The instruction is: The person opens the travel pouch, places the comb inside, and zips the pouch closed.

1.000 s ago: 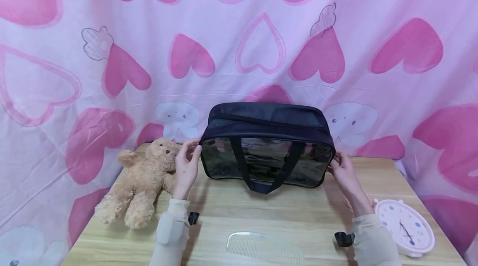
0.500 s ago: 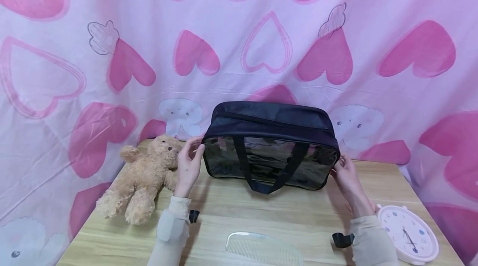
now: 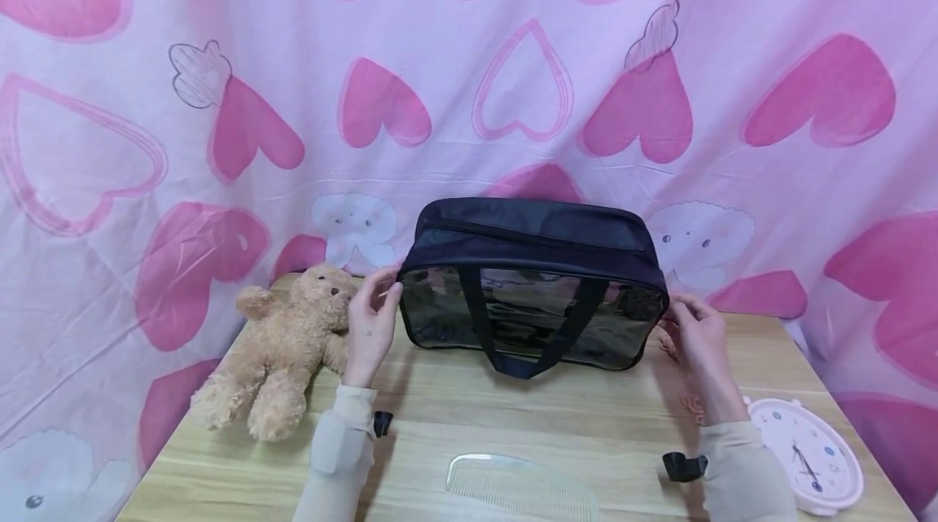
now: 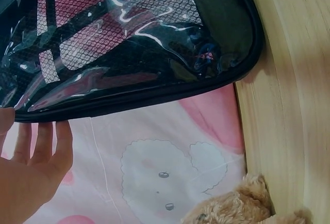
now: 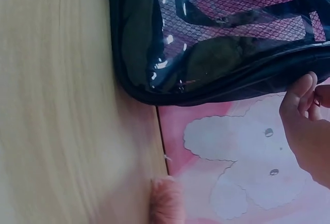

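Note:
A black travel bag [image 3: 542, 237] with clear side panels and a dangling strap handle stands on the wooden table. My left hand [image 3: 370, 335] grips its left end; in the left wrist view the fingers [image 4: 63, 141] lie behind the dark edge and the thumb is in front. At the opposite end, my right hand [image 3: 699, 343] has thumb and forefinger brought together beside the bag. In the right wrist view these fingertips pinch a small dark piece at its edge, which looks like a zipper pull; it is mostly hidden. The bag's top seems closed.
A tan teddy bear [image 3: 282, 351] lies left of the left hand. In front are a translucent comb [image 3: 520, 485] and, at the right, a pink clock [image 3: 806, 453]. A small reddish item [image 3: 692, 405] lies partly behind the right wrist. A pink heart-print curtain [image 3: 469, 58] hangs behind.
My right hand has shifted from gripping the bag's right side to slightly farther right and higher, its fingertips now together. The left hand holds on; the bag has hardly moved.

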Demonstrator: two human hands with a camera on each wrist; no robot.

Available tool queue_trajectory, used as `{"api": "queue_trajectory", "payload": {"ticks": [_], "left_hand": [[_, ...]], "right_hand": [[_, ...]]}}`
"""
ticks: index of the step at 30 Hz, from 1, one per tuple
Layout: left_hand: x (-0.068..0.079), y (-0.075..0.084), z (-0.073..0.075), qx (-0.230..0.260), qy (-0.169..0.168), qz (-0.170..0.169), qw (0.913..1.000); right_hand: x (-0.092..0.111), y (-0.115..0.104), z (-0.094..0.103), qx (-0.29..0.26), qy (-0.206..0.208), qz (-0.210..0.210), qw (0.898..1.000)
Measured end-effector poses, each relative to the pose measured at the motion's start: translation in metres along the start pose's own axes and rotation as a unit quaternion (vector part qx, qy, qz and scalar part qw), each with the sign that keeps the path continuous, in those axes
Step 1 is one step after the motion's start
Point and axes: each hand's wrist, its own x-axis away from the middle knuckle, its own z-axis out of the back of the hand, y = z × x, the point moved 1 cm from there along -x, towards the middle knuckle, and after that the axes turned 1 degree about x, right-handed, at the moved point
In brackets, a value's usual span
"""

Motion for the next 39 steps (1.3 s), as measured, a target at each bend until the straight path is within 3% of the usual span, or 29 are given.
{"api": "queue_trajectory", "payload": {"ticks": [3, 6, 9, 13, 20, 27, 30, 35, 39], "left_hand": [[-0.001, 0.000, 0.000, -0.007, 0.007, -0.018, 0.9998], [-0.001, 0.000, 0.000, -0.013, 0.010, -0.036, 0.9992], [0.000, -0.001, 0.000, -0.019, 0.012, -0.053, 0.9983], [0.001, -0.002, -0.001, -0.021, 0.011, -0.063, 0.9977], [0.000, -0.001, -0.004, -0.021, 0.013, -0.064, 0.9977], [0.004, -0.003, 0.000, -0.025, 0.016, -0.063, 0.9975], [0.005, -0.004, 0.000, -0.028, 0.018, -0.064, 0.9974], [0.005, -0.004, 0.000, -0.032, 0.023, -0.069, 0.9968], [0.003, -0.003, 0.000, -0.032, 0.022, -0.076, 0.9963]], "right_hand": [[-0.008, 0.001, 0.008, 0.008, 0.005, 0.034, 0.999], [-0.003, -0.011, -0.004, 0.017, 0.029, 0.056, 0.998], [0.010, -0.030, -0.023, 0.036, 0.054, 0.047, 0.997], [0.015, -0.043, -0.031, 0.031, 0.067, 0.029, 0.997], [0.012, -0.062, -0.037, 0.054, 0.040, 0.078, 0.995], [0.013, -0.068, -0.047, 0.106, 0.035, 0.085, 0.990], [0.010, -0.072, -0.050, 0.140, 0.028, 0.098, 0.985], [0.005, -0.080, -0.050, 0.191, -0.017, 0.122, 0.974], [0.001, -0.087, -0.047, 0.259, -0.045, 0.139, 0.955]]}}
